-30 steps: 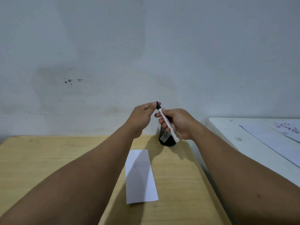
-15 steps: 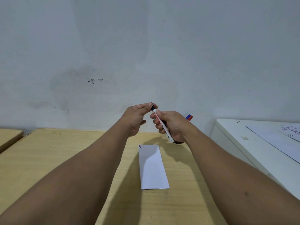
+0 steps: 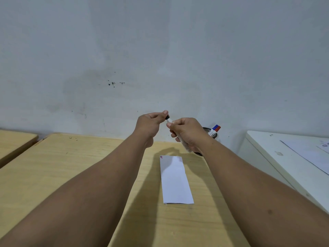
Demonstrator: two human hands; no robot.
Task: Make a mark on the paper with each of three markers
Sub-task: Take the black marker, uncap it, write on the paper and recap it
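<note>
Wooden desk (image 3: pixel 53 175), paper (image 3: pixel 175 180), mesh cup (image 3: pixel 207 130) holding red and blue markers (image 3: pixel 215 130), right hand (image 3: pixel 188 133) gripping marker (image 3: pixel 169 119), left hand (image 3: pixel 148 124) pinching its cap

A pale grey wall (image 3: pixel 160 50) fills the upper part of the view, scuffed and smudged, with a small cluster of dark specks (image 3: pixel 113 83) left of centre. Below it runs a light wooden table (image 3: pixel 62 166), and at the far left a second wooden surface (image 3: pixel 14 141) of the same colour (only its corner shows) sits apart from it across a narrow gap. To the right stands a white cabinet (image 3: pixel 277 157), its top lying near the wooden table's level and carrying printed sheets (image 3: pixel 309 154) whose text is too small to read
</note>
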